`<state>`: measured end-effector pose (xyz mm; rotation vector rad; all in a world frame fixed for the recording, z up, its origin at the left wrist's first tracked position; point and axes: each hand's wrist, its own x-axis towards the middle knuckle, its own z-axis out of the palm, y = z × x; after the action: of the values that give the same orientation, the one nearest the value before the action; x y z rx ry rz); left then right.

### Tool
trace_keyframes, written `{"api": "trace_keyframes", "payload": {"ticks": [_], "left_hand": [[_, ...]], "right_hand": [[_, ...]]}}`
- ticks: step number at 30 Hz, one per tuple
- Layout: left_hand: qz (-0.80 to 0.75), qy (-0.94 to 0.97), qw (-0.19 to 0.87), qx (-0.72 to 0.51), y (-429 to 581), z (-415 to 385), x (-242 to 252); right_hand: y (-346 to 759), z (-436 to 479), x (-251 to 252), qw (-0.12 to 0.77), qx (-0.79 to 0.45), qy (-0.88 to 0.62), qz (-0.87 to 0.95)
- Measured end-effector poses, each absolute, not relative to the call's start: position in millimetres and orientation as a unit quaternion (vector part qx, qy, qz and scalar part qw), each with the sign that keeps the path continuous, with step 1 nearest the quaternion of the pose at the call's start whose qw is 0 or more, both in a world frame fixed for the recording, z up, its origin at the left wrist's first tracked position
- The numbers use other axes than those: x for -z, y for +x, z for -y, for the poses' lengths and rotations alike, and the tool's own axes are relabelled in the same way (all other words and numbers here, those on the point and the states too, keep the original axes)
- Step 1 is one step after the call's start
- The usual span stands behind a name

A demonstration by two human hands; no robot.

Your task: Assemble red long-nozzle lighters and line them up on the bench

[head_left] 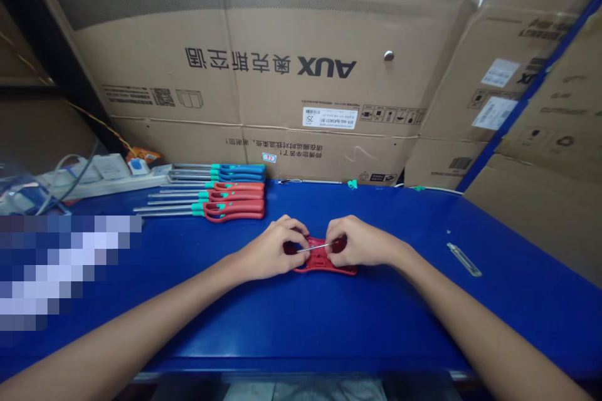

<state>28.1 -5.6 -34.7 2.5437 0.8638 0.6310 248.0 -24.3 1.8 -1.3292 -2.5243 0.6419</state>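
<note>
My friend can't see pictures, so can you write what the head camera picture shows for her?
A left hand and a right hand work at a thin metal rod across a red plastic handle on a blue table. Behind them lie tools with red handles and blue handles, before upside-down AUX cardboard boxes.

Left hand (270,249), right hand (360,241), red handle (324,266)

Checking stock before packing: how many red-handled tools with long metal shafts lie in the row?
3: red-handled tools lying one above another on the blue bench top, just below the blue-handled tools, shafts pointing left. They overlap, so another may be hidden.
</note>
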Motion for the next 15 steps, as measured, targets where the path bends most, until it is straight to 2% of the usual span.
{"api": "trace_keyframes", "payload": {"ticks": [4,11,15], "left_hand": [[-0.303,0.902,0.211,-0.223,27,5,33],[-0.294,0.909,0.236,-0.176,22,2,27],[-0.27,0.919,0.234,-0.165,20,1,25]], "right_hand": [[256,20,-6,0.135,-0.195,-0.445,0.864],[266,15,-9,0.064,-0.152,-0.455,0.875],[266,16,-7,0.07,-0.164,-0.453,0.873]]}}
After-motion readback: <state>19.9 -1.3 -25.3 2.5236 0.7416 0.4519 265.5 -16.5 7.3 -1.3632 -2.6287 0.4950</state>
